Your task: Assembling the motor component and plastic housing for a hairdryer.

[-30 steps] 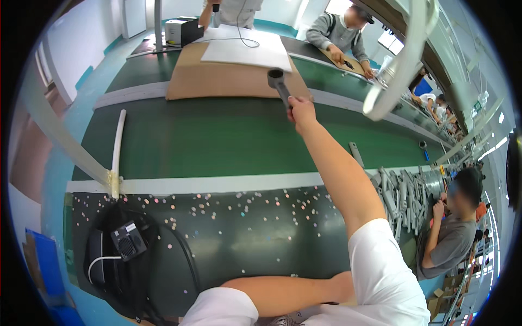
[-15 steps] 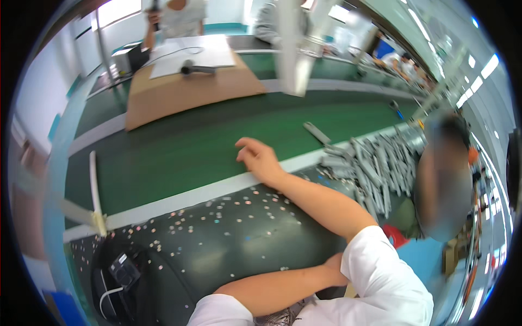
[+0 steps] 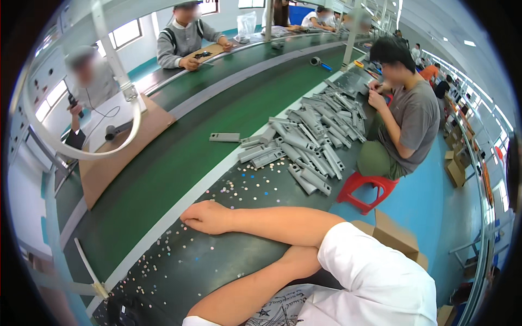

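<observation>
My right hand (image 3: 208, 217) rests on the dark tabletop (image 3: 228, 261) beside the pale strip (image 3: 163, 231) that edges the green belt. Its fingers are curled in, and nothing shows in them. My left forearm crosses under my right arm, and the left hand (image 3: 303, 261) is tucked against the right elbow, its fingers hidden. Small round dots (image 3: 239, 190), pale and blue, are scattered about the right hand. Beyond it lies a heap of grey elongated plastic casings (image 3: 312, 136). One more grey casing (image 3: 224, 137) lies apart on the green belt.
A co-worker (image 3: 408, 108) sits at the right on a red stool (image 3: 368, 190), hands raised together. Across the green belt (image 3: 179, 157), other people work near a brown board (image 3: 130, 146). A white curved tube (image 3: 87, 261) stands at the lower left. Cardboard boxes (image 3: 391, 233) are behind my right arm.
The view has swung to the right. My right hand has drawn back from over the green belt to the tabletop, and its fingers have curled in. The left arm stays folded.
</observation>
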Demonstrator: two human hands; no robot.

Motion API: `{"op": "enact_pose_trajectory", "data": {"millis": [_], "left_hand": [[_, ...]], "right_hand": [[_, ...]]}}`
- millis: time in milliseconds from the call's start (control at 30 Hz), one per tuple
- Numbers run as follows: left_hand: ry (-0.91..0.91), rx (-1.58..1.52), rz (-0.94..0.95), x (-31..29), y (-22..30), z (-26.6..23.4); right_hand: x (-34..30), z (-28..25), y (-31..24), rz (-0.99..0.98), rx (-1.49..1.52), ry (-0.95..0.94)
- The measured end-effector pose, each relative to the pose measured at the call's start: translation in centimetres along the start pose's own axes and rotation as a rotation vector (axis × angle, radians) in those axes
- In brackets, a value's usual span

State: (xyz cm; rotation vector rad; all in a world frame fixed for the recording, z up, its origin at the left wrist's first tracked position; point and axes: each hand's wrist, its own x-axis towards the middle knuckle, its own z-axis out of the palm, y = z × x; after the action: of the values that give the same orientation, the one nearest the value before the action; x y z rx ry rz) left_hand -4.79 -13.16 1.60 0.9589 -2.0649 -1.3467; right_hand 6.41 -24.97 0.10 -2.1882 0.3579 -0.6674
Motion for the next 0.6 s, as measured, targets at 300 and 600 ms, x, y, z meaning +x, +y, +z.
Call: {"op": "enact_pose_trajectory", "data": {"millis": [300, 600], "left_hand": [[-0.105, 0.543, 0.21, 0.3, -1.3, 0.0], [0.024, 0.471, 0.223, 0.2, -1.5, 0.2]], "right_hand": [[3.7, -6.5, 1.7, -0.178, -0.547, 0.579], [6.2, -12.1, 9.6, 0.368, -1.142, 0.164]]}}
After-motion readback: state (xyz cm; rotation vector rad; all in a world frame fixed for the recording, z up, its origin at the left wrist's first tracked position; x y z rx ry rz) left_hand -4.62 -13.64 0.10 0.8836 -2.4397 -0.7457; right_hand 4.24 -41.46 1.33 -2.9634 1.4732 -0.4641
